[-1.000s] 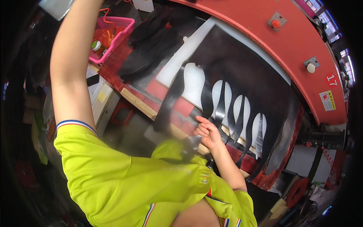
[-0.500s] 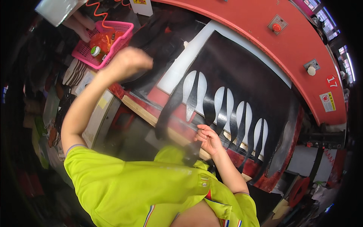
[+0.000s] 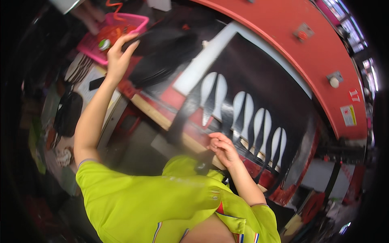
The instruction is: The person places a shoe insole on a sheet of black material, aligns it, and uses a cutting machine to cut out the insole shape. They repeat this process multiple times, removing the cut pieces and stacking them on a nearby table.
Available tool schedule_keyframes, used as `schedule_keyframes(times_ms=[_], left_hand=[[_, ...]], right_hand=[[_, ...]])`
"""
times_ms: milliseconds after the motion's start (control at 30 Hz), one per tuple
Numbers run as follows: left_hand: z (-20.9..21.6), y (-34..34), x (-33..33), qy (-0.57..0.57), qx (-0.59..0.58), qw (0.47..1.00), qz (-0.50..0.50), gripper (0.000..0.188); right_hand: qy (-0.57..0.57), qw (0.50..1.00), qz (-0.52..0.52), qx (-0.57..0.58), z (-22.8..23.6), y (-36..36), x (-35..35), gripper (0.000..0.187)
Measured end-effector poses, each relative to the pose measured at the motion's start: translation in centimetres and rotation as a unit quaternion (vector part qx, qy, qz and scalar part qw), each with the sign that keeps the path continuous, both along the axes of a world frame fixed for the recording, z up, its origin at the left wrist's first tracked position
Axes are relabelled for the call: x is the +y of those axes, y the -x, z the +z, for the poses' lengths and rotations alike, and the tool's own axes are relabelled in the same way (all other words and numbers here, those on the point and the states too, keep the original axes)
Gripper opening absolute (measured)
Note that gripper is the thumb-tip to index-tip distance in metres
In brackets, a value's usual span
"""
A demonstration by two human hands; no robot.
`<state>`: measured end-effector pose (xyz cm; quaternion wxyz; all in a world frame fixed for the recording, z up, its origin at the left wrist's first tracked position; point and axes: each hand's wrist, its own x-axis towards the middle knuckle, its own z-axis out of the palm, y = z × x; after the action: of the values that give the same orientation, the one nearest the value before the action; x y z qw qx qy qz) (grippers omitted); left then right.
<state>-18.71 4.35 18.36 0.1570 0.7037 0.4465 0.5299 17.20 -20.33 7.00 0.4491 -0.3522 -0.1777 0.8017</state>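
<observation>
My left hand [image 3: 118, 60] is raised at the upper left, thumb and fingers apart in a curve, at the edge of a black pile of sheet material [image 3: 162, 56]. Nothing plainly shows in its grasp. My right hand [image 3: 224, 149] is closed at the front edge of the machine bed; a blurred dark strip [image 3: 205, 161] hangs from its fingertips. Just beyond it lies a black sheet [image 3: 259, 69] with several sole-shaped cutouts, through which the white board [image 3: 198, 69] shows. Narrow black tails of the sheet droop over the front edge.
A red machine beam [image 3: 279, 24] with a red button [image 3: 302, 35] and a pale knob [image 3: 334, 82] arches over the far side. Behind my left hand stands a pink basket [image 3: 91, 50] with a green-lidded jar [image 3: 104, 44]. A wooden edge strip [image 3: 152, 113] runs along the front.
My left hand has moved up and left from above the black pile, and its thumb and fingers now show apart. My right hand stays nearly in place with the dark strip.
</observation>
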Motion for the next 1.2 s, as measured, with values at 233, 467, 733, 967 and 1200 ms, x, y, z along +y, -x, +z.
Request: schedule_keyframes(times_ms=[233, 467, 733, 967, 1200], left_hand=[[4.2, 3.8, 3.4, -0.079, -0.055, 0.994, 0.051, 0.024], [6.5, 7.4, 2.2, -0.129, -0.056, 0.987, 0.079, 0.024], [-4.1, 5.5, -4.3, -0.137, 0.141, 0.979, -0.051, 0.023], [-9.0, 0.2, -8.7, -0.049, 0.452, 0.885, 0.099, 0.050], [-7.0, -2.1, -6.8, 0.311, 0.381, 0.855, 0.165, 0.061]], right_hand=[[-0.006, 1.000, -0.007, 0.009, -0.6, -0.2, -0.1, 0.029], [-0.002, 1.000, 0.000, 0.031, -1.2, -0.5, 0.0, 0.030], [0.000, 1.000, -0.008, 0.026, -1.8, -0.7, 0.2, 0.032], [-0.038, 0.997, 0.020, 0.059, -2.5, -1.5, 0.6, 0.032], [-0.025, 0.997, 0.039, 0.062, -2.3, -2.0, 1.4, 0.028]])
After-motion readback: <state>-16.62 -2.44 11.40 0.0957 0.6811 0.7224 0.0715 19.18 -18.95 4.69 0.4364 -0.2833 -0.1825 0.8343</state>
